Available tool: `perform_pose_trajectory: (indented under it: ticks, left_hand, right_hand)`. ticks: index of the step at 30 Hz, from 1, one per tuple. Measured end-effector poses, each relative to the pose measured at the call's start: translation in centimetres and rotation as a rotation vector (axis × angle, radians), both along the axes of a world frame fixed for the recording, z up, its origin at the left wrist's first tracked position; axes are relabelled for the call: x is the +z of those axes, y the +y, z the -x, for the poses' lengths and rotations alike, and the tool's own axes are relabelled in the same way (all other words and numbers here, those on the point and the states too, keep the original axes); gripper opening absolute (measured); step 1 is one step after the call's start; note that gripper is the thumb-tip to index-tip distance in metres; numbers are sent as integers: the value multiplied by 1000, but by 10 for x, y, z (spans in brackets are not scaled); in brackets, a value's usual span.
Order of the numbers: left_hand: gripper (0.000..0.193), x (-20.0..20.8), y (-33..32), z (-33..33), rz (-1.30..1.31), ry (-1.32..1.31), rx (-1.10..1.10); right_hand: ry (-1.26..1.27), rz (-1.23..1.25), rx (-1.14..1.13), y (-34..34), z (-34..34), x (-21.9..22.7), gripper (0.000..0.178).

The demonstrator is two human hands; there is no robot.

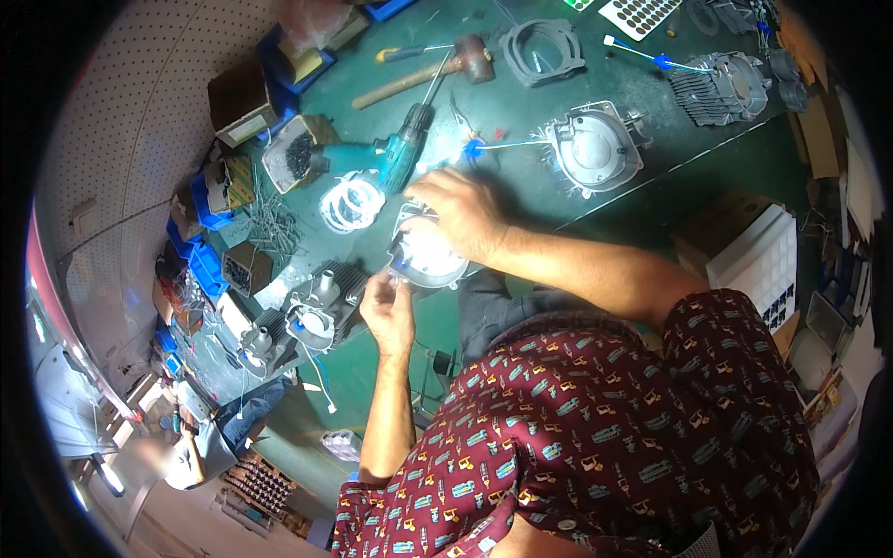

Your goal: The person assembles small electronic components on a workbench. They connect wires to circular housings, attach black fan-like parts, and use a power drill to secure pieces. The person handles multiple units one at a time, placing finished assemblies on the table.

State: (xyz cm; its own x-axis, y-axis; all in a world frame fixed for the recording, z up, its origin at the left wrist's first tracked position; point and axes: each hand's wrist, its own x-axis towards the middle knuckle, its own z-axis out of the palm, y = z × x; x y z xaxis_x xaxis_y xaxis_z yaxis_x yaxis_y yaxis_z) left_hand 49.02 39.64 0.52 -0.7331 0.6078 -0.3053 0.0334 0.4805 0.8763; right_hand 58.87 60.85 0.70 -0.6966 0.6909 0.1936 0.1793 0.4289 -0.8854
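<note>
A round cast-metal housing (pixel 439 265), partly washed out by glare, is at the near edge of the green workbench in front of me. My right hand (pixel 462 212) reaches over its far side, with the fingers curled down on the rim. At the housing's lower left edge, my left hand (pixel 387 312) has thumb and fingertips pinched together; what lies between them is too small to make out. Just beyond the housing lies a teal power drill (pixel 400 153), its long bit pointing away. White rings (pixel 353 203) are stacked to the left of the drill.
A similar housing (pixel 595 149) with a wire lies at right, near a finned housing (pixel 721 91). A mallet (pixel 470 61) and a ring-shaped casting (pixel 542 52) are at the back. Finned motor parts (pixel 313 312), long screws (pixel 270 221) and blue bins (pixel 206 268) fill the left. Another person (pixel 200 451) sits lower left.
</note>
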Motion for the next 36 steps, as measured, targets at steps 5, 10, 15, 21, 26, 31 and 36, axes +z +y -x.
perform_pose_trajectory:
  ticks: [5,10,15,21,26,31,36]
  left_hand:
    - [13,-14,-8,0,-63,3,25]
    - [7,-3,7,-13,59,194,44]
    - [5,-3,10,-10,146,208,77]
    - [10,26,24,-12,94,-87,118]
    - [7,18,10,10,72,-482,213]
    - [10,17,2,47,58,-983,79]
    - [13,8,0,60,97,-1048,-82]
  right_hand:
    - [-1,-19,44,2,0,-2,39]
    - [-14,-15,44,4,1,-4,38]
    - [-14,4,-18,0,2,3,36]
    - [-45,-8,-15,1,2,3,36]
    - [-12,-7,0,-3,2,-2,39]
    - [-15,-3,0,0,3,-2,39]
    - [-8,9,19,-1,-2,1,41]
